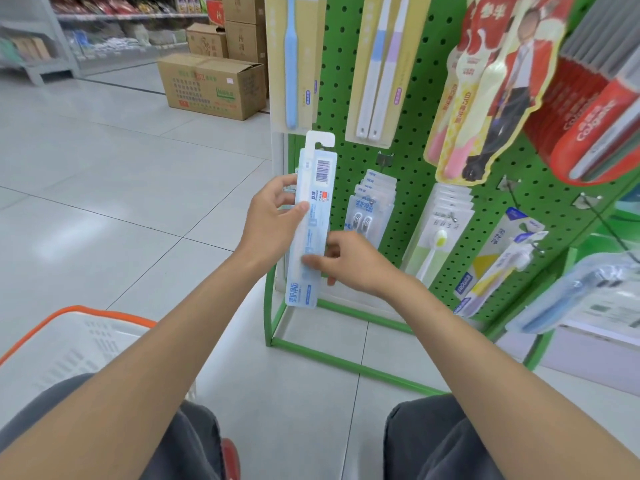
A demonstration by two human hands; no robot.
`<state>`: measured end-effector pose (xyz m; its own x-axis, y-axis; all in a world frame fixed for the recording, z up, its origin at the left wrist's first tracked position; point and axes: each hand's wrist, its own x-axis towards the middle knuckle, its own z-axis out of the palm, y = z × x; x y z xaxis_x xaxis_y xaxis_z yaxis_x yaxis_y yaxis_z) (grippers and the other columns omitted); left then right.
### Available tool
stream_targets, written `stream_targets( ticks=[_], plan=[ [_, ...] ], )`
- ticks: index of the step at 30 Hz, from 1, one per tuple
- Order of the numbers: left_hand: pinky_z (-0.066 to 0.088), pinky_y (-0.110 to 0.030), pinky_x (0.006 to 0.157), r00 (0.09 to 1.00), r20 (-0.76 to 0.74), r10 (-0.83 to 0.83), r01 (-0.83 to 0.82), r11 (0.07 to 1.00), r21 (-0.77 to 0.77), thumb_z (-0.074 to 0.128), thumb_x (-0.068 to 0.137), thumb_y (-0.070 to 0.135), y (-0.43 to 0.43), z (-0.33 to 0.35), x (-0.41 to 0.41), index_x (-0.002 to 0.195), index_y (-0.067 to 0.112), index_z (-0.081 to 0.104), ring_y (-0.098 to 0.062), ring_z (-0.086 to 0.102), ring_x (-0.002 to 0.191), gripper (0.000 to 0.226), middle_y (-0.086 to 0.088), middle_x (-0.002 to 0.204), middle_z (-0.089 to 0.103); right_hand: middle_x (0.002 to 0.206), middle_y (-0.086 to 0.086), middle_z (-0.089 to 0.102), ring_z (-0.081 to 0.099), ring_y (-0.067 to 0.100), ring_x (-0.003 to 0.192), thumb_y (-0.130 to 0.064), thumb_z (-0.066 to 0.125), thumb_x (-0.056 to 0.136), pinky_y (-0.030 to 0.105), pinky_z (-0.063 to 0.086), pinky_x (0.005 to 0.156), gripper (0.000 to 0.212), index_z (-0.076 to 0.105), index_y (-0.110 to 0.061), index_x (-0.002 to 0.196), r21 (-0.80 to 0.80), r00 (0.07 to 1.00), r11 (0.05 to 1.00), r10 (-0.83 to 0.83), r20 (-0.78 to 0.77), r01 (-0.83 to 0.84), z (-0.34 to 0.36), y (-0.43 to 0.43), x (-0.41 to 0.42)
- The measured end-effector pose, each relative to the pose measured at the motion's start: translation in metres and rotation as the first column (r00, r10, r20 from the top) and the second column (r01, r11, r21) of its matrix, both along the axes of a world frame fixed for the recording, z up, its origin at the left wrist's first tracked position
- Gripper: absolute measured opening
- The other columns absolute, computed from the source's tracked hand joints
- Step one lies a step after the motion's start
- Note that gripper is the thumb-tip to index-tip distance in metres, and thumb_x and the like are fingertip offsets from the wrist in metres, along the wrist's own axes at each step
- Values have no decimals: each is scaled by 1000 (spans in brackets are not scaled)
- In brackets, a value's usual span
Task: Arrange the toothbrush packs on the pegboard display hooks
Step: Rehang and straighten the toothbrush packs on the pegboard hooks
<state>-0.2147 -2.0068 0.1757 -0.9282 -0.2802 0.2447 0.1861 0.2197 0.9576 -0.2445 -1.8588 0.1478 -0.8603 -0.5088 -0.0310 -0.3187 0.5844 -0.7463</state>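
Head view of a shop aisle, seen by a person crouching before a green pegboard stand on a tiled floor. A long, pale blue toothbrush pack is held upright in front of the stand's left edge. Its white hang tab is at the top and its barcode faces the camera, and it is on no hook.

The left hand grips the pack's upper middle from the left, with the thumb across the front and the fingers curled behind. The right hand pinches the pack lower down from the right, with the thumb on the front face.

Goods hanging on the board:
- a single blue toothbrush card at the upper left
- a twin-brush card beside it
- a row of small brush-head packs just right of the held pack
- a row of yellow-bristled brush packs farther right
- a red figure-printed pack at the upper right
- red Colgate packs at the upper right

A bare hook projects from the board above the brush-head packs.

A white basket with an orange rim stands at the lower left. Cardboard boxes stand on the floor behind the stand.
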Motion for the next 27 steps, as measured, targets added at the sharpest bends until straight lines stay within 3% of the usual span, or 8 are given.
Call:
stream_targets(
  ticks=[3,6,8,12,15,20,23,27],
  plan=[
    [55,-28,77,996,14,-88,88,996,-26,55,97,4,4,-4,-1,111,28,58,-13,67,86,28,0,98,71,90,0,73,63,8,57,-33,64,93,31,55,63,21,67,-23,111,-132,992,986,-110,-64,101,18,7,-8],
    [53,-18,69,990,21,-141,141,988,-54,55,97,6,8,-7,-1,109,31,58,-3,66,79,28,6,92,70,91,-2,72,61,4,52,-30,61,95,19,47,55,21,67,-22,113,-241,975,957,-195,-107,165,34,16,-15],
    [49,-12,60,988,38,-149,151,987,-57,55,98,8,11,-8,-1,112,28,58,0,65,76,25,6,92,69,89,-4,71,60,4,51,-28,60,96,18,45,55,20,66,-20,113,-295,962,933,-251,-111,209,41,21,-16],
    [51,-18,64,981,88,-174,180,981,-69,56,98,11,14,-9,0,116,25,58,-6,65,79,23,1,93,69,88,1,70,62,11,54,-21,56,98,18,41,51,8,61,-19,104,-408,935,863,-350,-61,297,51,27,-17],
    [58,-31,76,957,124,-261,269,962,-50,56,98,13,17,-9,4,120,26,58,-10,70,85,25,4,93,71,82,7,67,60,11,56,-12,53,99,19,40,53,11,61,-14,91,-414,935,863,-348,-74,289,53,30,-17],
    [60,-31,81,905,165,-392,384,920,79,52,100,23,16,-7,7,137,22,50,-13,72,97,37,1,107,74,73,1,62,55,5,55,-8,52,99,17,47,57,12,63,-10,95,-474,953,842,-304,-20,259,58,32,-14],
    [57,-32,88,856,209,-472,477,878,29,49,101,28,11,-7,5,142,26,47,-9,67,107,41,5,117,71,78,5,64,56,8,62,-5,53,98,19,48,62,13,65,-11,96,-535,969,813,-242,48,230,61,31,-13],
    [56,-23,76,847,250,-470,492,870,-29,56,98,29,11,-14,4,146,24,42,-7,62,115,51,3,127,65,83,4,66,58,11,70,-9,57,97,22,50,70,12,68,-13,95,-534,984,826,-164,74,178,63,24,-9]
  ],
)
